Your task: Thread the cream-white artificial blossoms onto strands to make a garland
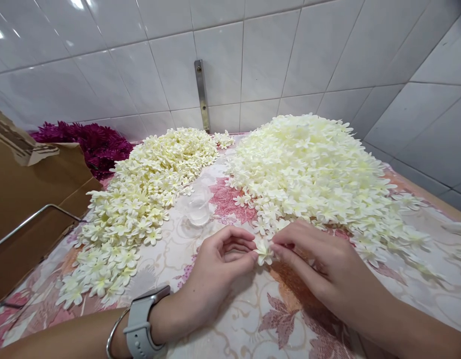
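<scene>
Between my two hands is a small white artificial flower (265, 252) with a pale yellow-green centre. My left hand (219, 269) pinches its left petals between thumb and fingers. From the other side, my right hand (324, 269) grips its right edge with thumb and forefinger. Just beyond the hands spreads a large heap of white flowers (309, 164), its loose front edge close to my right fingers. A second, creamier heap of flowers (155, 174) lies to the left. Near my left hand stands a small clear plastic cup (197, 207).
A cardboard box (36, 199) with a bent metal rod (32, 224) stands at the left edge. Behind it lie dark magenta flowers (90, 144). The patterned tablecloth (230, 324) reaches a tiled wall (268, 60) carrying a metal bracket (202, 94).
</scene>
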Action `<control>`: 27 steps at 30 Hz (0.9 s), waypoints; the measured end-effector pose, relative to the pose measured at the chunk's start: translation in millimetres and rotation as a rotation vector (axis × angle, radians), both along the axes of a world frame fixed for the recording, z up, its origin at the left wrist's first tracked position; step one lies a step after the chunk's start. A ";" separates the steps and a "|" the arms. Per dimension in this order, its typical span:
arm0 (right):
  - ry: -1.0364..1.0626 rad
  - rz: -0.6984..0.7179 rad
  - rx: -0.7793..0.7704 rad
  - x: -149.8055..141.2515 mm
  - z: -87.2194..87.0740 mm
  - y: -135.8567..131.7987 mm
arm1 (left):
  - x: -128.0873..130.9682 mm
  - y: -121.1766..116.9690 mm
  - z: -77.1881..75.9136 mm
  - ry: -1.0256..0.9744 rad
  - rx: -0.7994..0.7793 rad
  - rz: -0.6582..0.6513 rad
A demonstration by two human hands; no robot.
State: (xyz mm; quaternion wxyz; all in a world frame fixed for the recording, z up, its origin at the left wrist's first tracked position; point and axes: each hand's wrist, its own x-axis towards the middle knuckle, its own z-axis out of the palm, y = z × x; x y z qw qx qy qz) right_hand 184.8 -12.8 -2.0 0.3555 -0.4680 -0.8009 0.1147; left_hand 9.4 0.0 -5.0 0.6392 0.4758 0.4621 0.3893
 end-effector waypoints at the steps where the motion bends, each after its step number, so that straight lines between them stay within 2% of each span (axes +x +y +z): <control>1: 0.000 -0.075 0.050 1.7 0.6 1.0 | 0.2 0.0 -0.2 -0.002 0.000 0.014; 3: -0.002 -0.202 0.169 3.8 1.1 1.8 | 0.5 0.2 -0.2 -0.002 0.008 0.032; 4: -0.010 -0.212 0.207 3.7 0.9 1.5 | 0.5 0.4 -0.1 0.002 0.010 0.030; 6: -0.036 -0.115 0.205 1.7 -0.2 -0.3 | 0.3 0.6 0.3 0.014 0.012 0.010; 9: -0.057 0.045 0.074 -3.4 -2.5 -4.2 | -0.4 0.3 0.3 0.017 0.021 -0.028; 13: 0.014 0.034 -0.099 -5.9 -1.2 -6.3 | -0.2 -0.6 0.4 -0.025 -0.013 -0.070; 17: 0.070 0.018 -0.212 -2.7 2.5 -3.9 | 1.3 -0.4 1.7 -0.073 -0.058 -0.044; 19: 0.064 -0.055 -0.177 -0.6 2.5 -2.1 | 2.0 -0.2 2.2 -0.081 -0.065 -0.012; 22: 0.037 -0.173 0.031 0.3 0.6 -0.8 | 2.4 0.0 2.3 -0.077 -0.069 0.016; 24: 0.011 -0.103 0.081 -1.3 -0.4 -1.6 | 2.2 -0.1 2.2 -0.067 -0.065 0.002; 27: -0.005 0.065 -0.028 -4.4 0.0 -3.7 | 1.5 -0.6 2.0 -0.055 -0.053 -0.033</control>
